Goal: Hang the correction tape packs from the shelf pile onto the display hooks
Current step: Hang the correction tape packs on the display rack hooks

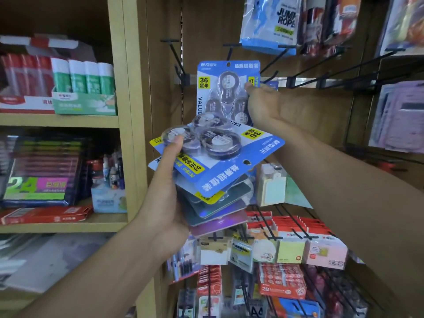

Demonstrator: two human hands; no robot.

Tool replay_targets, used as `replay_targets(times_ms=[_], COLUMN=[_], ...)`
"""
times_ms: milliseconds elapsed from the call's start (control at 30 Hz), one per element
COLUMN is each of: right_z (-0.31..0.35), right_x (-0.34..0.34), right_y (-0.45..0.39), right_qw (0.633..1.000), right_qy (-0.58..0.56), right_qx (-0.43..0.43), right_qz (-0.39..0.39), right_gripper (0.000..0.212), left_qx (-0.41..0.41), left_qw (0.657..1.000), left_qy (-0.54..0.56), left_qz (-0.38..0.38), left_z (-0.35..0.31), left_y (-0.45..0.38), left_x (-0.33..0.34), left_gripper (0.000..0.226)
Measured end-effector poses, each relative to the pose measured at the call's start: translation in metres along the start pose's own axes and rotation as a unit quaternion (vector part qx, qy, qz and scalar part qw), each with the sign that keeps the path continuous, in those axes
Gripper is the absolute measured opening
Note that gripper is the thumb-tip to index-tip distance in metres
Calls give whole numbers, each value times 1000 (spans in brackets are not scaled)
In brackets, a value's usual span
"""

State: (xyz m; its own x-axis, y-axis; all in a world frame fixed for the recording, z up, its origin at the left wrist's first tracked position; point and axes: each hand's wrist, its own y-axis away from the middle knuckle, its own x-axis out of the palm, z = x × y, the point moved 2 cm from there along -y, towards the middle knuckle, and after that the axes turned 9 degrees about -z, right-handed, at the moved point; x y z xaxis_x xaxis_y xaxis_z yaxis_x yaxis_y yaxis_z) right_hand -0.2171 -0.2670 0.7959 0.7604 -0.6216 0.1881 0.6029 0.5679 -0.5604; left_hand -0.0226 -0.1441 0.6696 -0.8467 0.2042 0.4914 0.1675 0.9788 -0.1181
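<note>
Two bare hands are raised in front of a wooden display wall. One blue correction tape pack (226,92) is held upright by the right hand (263,104), pinched at its right edge with the thumb on the front; the other fingers are hidden behind the card. The hole at the top of the pack lies just below and in front of a black hook (177,58) on the wall, and whether the two touch cannot be told. A stack of packs (213,171) is gripped by the left hand (165,196), with the thumb pressed on the clear blister of the top pack and the fingers curled underneath. The top pack of the stack lies tilted with its print upside down, and the darker, purple backs of further packs are fanned out below it. The stack is held just below the upright pack, overlapping its lower edge.

More bare hooks (321,72) jut from a rail to the right. A jump rope bag (270,24) hangs above. Sticky notes (291,249) are hung on lower hooks. On the shelf (59,120) to the left, glue sticks (85,76) are stood in a green box.
</note>
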Motion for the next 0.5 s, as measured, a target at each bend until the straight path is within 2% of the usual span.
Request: replay_targets(times_ms=[200, 300, 500], right_z=[9, 11, 13], right_x=[-7, -8, -8], right_y=[-7, -9, -7], right_qw=[996, 995, 974], right_qy=[86, 96, 218], right_qx=[-19, -6, -36], right_qz=[24, 39, 44], right_gripper=[41, 40, 34], left_qx=[-6, 1, 3], left_qw=[1000, 1000, 1000], left_qy=[0, -6, -5], left_qz=[-3, -3, -5], left_z=[-12, -17, -23], left_y=[-3, -2, -5], left_x=[-5, -5, -6], left_gripper=[60, 57, 48])
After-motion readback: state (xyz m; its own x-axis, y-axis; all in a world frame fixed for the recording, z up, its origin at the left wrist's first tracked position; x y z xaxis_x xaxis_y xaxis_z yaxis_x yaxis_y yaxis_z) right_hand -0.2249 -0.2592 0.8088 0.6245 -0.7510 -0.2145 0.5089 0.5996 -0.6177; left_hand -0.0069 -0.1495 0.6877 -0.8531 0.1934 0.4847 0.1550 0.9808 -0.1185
